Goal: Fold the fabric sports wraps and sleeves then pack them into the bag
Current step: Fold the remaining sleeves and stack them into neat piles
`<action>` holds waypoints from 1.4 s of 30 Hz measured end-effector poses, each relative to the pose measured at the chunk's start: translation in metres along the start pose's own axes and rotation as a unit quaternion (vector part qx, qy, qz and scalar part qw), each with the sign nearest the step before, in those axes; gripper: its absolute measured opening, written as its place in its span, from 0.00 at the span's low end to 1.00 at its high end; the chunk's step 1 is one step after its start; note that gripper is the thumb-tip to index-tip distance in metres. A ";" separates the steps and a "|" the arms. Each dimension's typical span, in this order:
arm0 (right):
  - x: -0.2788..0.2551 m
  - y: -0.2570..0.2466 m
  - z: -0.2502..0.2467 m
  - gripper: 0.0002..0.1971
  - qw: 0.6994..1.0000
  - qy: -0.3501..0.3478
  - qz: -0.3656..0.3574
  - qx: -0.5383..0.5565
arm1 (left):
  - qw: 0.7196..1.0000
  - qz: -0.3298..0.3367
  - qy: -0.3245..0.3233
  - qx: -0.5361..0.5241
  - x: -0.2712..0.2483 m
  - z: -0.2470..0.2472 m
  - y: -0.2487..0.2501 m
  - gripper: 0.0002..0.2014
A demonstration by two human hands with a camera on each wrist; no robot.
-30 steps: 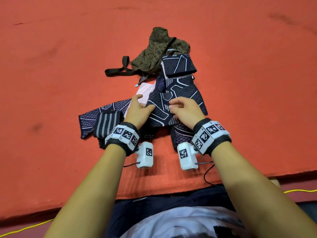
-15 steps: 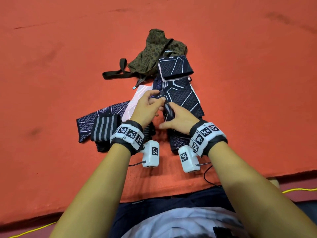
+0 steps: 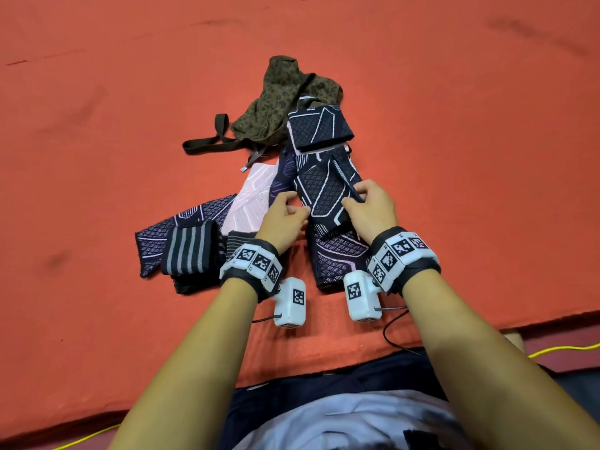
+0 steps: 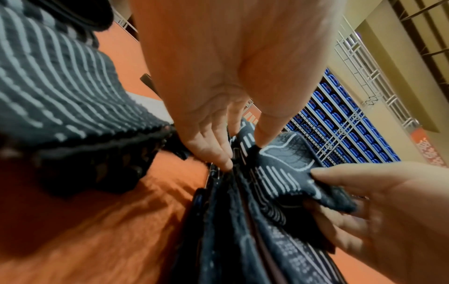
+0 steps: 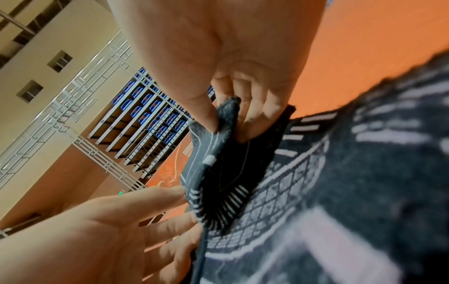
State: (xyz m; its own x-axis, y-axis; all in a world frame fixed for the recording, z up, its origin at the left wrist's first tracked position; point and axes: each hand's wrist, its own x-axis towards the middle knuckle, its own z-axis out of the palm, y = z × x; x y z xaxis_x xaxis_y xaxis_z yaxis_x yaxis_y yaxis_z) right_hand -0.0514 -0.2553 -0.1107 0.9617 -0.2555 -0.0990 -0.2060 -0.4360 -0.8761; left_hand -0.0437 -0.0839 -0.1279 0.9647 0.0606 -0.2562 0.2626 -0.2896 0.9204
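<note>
The dark patterned sleeve (image 3: 328,193) lies in the middle of the orange mat (image 3: 97,157), partly doubled over, its near end lifted off the pile beneath. It is a soft knit, light and limp: it will sag wherever it is unsupported and will not keep a crease unless pressed flat, so the edges and corners are the places to take it, with the fold line pinned down.

The right hand (image 3: 370,209) pinches the raised edge of the sleeve between thumb and fingers; the right wrist view shows the thumb on one face and fingers behind. The left hand (image 3: 284,219) has its thumb and fingertips on the fabric at the fold; the left wrist view suggests a pinch, though blur makes this less than certain.

Beyond the hands sits a folded sleeve (image 3: 319,129), already squared, touching the olive patterned bag (image 3: 276,102), whose strap (image 3: 207,144) trails to the left. To the left lie a striped wrap (image 3: 191,251) and a pale pink piece (image 3: 253,199), not yet folded. Nothing appears packed in the bag so far.
</note>
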 end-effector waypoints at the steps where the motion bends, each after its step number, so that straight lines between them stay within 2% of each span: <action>1: 0.001 0.000 -0.002 0.01 1.000 0.011 -0.005 -0.014 | 1.000 0.005 0.004 0.008 0.001 0.001 0.000 0.23; 6: 0.006 0.001 -0.010 0.09 0.996 0.048 0.001 -0.072 | 0.999 0.027 0.010 0.026 0.002 0.002 0.004 0.25; 14: 0.007 0.001 -0.016 0.09 0.997 0.059 0.035 -0.033 | 0.998 0.053 0.007 0.030 0.003 0.009 0.018 0.28; 18: 0.006 -0.001 -0.018 0.02 0.998 0.044 0.044 -0.021 | 0.999 0.046 -0.001 0.022 0.001 0.011 0.023 0.29; 24: 0.001 -0.007 -0.019 0.12 0.999 -0.004 0.032 0.034 | 0.999 0.036 0.010 -0.026 -0.005 0.009 0.028 0.29; 27: -0.001 -0.007 -0.017 0.15 0.998 -0.031 0.029 0.042 | 0.999 0.033 0.011 -0.037 -0.008 0.008 0.027 0.33; 31: -0.007 -0.009 -0.017 0.18 0.998 -0.032 0.018 0.041 | 0.999 0.050 -0.001 -0.023 -0.011 0.006 0.022 0.32; 35: -0.013 -0.010 -0.020 0.28 0.999 -0.031 0.006 0.038 | 0.997 0.066 -0.011 -0.024 -0.012 0.003 0.018 0.30; 39: -0.018 -0.014 -0.024 0.28 0.998 -0.046 -0.001 0.046 | 0.997 0.069 -0.023 -0.036 -0.013 0.004 0.020 0.27; 42: -0.020 -0.017 -0.025 0.27 0.998 -0.057 -0.009 0.032 | 0.996 0.065 -0.042 -0.042 -0.017 0.004 0.021 0.28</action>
State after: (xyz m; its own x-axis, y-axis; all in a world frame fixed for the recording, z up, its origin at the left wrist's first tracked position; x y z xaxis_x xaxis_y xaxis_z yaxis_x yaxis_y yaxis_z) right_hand -0.0721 -0.2641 -0.0824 0.9802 -0.1465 -0.1335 -0.1805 -0.3818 -0.9064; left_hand -0.0544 -0.0951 -0.1051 0.9868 -0.0532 -0.1533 0.1391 -0.2085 0.9681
